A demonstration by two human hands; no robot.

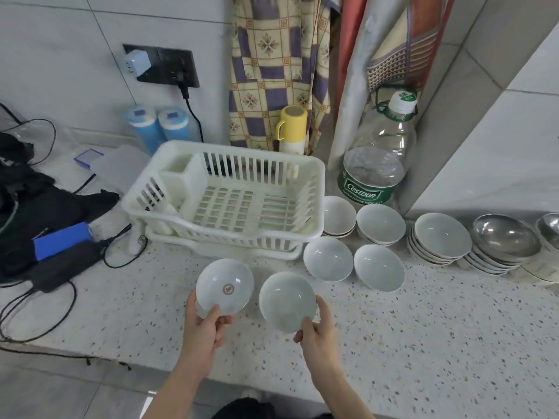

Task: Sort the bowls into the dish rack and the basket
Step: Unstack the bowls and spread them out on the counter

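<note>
Dish rack [230, 189]: white plastic, slatted, standing on a matching drip tray [211, 247] on the speckled counter [393, 343]; taken here as the landmark.

Left hand [202, 325]: in front of the rack; thumb on the inner rim and fingers under a white bowl with a red emblem [224, 287], gripping it; bowl tilted toward the camera, near the rack's front edge.

Right hand [317, 331]: in front of the rack, toward its right corner; thumb over the near rim of a plain white bowl [287, 300], fingers behind, gripping it; the two held bowls just beside each other; whether they touch cannot be told.

Two single white bowls [328, 259], [378, 268]: upright on the counter, off the rack's front right corner, side by side.

Two short bowl stacks [338, 216], [380, 224]: just right of the rack.

Taller stack of white bowls [440, 238]: farther right of the rack; beyond it a stack of metal bowls [503, 239].

Water bottle [378, 152]: clear, green label, behind the rack's right end.

Yellow flask [291, 130]: behind the rack, against a patterned cloth [272, 65].

Two blue canisters [160, 128]: behind the rack's left corner.

Black cables and a blue pack [62, 238]: left of the rack.
</note>
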